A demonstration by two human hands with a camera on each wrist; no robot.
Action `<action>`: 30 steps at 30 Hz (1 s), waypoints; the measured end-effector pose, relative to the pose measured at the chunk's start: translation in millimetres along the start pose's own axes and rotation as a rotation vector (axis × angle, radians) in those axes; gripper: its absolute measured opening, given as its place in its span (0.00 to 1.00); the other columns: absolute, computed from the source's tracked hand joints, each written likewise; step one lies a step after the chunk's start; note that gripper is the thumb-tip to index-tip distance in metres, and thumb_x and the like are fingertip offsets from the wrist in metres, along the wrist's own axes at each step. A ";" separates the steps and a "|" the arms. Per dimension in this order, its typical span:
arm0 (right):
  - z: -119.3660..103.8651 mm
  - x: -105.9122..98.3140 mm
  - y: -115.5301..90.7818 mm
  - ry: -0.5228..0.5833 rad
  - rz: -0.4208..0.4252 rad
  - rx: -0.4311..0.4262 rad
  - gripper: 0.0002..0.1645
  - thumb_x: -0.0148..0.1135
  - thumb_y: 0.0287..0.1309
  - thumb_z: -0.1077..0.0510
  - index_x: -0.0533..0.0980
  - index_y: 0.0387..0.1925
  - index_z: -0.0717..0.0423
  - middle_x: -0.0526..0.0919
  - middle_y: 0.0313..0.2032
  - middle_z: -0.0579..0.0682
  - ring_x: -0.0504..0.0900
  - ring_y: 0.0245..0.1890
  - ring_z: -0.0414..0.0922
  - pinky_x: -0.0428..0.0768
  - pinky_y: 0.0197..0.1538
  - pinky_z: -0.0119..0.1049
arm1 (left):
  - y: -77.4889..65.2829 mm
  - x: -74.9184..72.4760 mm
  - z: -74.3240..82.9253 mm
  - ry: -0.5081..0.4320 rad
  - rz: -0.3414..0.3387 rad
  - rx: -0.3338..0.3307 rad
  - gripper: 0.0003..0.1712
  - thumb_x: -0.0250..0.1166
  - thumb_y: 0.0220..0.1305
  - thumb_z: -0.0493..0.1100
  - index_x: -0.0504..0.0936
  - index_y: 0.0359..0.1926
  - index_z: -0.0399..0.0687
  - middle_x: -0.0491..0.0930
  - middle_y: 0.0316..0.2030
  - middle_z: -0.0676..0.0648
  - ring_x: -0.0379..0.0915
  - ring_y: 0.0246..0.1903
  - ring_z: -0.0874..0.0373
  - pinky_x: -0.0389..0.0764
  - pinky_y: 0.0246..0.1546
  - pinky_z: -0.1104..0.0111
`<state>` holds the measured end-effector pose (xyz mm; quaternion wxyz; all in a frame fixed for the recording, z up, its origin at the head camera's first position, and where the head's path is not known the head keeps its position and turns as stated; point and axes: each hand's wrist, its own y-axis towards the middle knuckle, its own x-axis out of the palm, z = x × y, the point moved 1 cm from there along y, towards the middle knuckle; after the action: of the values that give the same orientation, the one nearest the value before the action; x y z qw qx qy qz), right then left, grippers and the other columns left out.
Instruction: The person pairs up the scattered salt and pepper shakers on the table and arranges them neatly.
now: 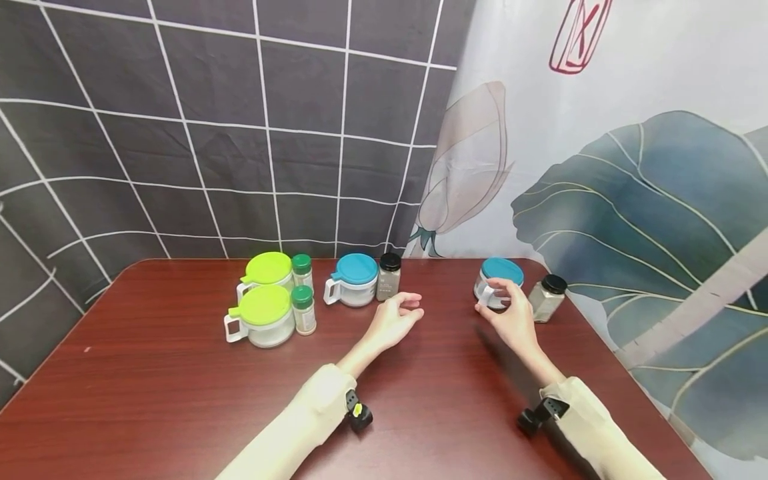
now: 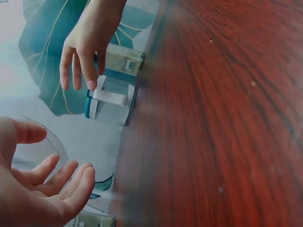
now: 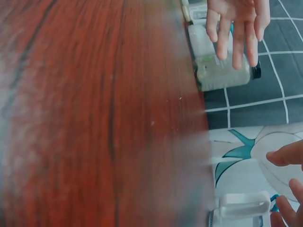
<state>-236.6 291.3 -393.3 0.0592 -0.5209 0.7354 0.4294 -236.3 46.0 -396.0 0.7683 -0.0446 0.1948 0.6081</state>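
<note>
My right hand (image 1: 511, 315) is at the right-hand blue-lidded jar (image 1: 503, 269), its thumb and fingers spread apart near the white handle (image 3: 244, 204). In the left wrist view a fingertip overlaps the handle's top; whether it touches I cannot tell. Just right of this jar stands a black-capped shaker (image 1: 547, 299). My left hand (image 1: 393, 323) hovers with loosely bent fingers and nothing in them, in front of another black-capped shaker (image 1: 389, 279). Beside that shaker, to the left, is a second blue-lidded jar (image 1: 355, 272) with its handle pointing left.
Further left stand two lime-lidded jars, the rear one (image 1: 269, 267) close behind the front one (image 1: 264, 307). Two green-capped shakers, rear (image 1: 303, 270) and front (image 1: 305, 312), flank them on the right. A dark grid curtain (image 1: 210, 147) and a floral curtain (image 1: 648, 200) hang behind the brown table (image 1: 150, 373).
</note>
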 end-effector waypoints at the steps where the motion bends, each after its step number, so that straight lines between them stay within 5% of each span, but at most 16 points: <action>1: 0.8 -0.6 -0.1 0.001 0.008 0.006 0.33 0.76 0.38 0.67 0.75 0.51 0.62 0.80 0.47 0.61 0.80 0.44 0.55 0.75 0.42 0.22 | 0.1 0.4 -0.2 0.003 -0.003 -0.001 0.19 0.61 0.63 0.40 0.78 0.55 0.40 0.82 0.51 0.40 0.82 0.46 0.48 0.81 0.48 0.61; 7: 5.1 -6.5 0.1 -0.026 0.048 0.018 0.34 0.77 0.37 0.68 0.75 0.51 0.61 0.78 0.46 0.62 0.80 0.45 0.58 0.71 0.39 0.20 | 0.7 3.4 0.0 0.017 -0.029 0.002 0.20 0.61 0.63 0.40 0.77 0.56 0.39 0.81 0.52 0.39 0.82 0.46 0.48 0.82 0.46 0.61; 12: 9.6 -12.6 2.4 -0.020 0.057 0.003 0.35 0.76 0.37 0.69 0.74 0.51 0.63 0.79 0.47 0.63 0.78 0.45 0.58 0.72 0.42 0.31 | 4.3 8.5 1.6 0.019 -0.037 0.017 0.20 0.61 0.63 0.40 0.77 0.56 0.39 0.81 0.52 0.39 0.82 0.46 0.48 0.82 0.46 0.61; 19: 14.9 -27.6 6.5 -0.042 0.063 0.037 0.35 0.76 0.39 0.69 0.73 0.53 0.62 0.80 0.48 0.59 0.76 0.40 0.43 0.70 0.41 0.12 | 10.7 18.4 6.9 -0.006 -0.036 0.021 0.20 0.61 0.64 0.41 0.77 0.56 0.41 0.81 0.52 0.40 0.82 0.46 0.49 0.81 0.46 0.63; 30: 21.8 -49.5 10.6 -0.052 0.091 0.044 0.35 0.75 0.41 0.69 0.73 0.54 0.62 0.79 0.49 0.58 0.75 0.42 0.47 0.71 0.45 0.15 | 17.7 30.8 12.9 -0.022 -0.038 0.006 0.20 0.62 0.64 0.42 0.77 0.57 0.44 0.81 0.54 0.43 0.82 0.47 0.51 0.81 0.45 0.67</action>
<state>-230.9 342.7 -374.4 0.0700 -0.4742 0.7659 0.4285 -244.3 82.7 -392.1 0.7817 -0.0393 0.1876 0.5934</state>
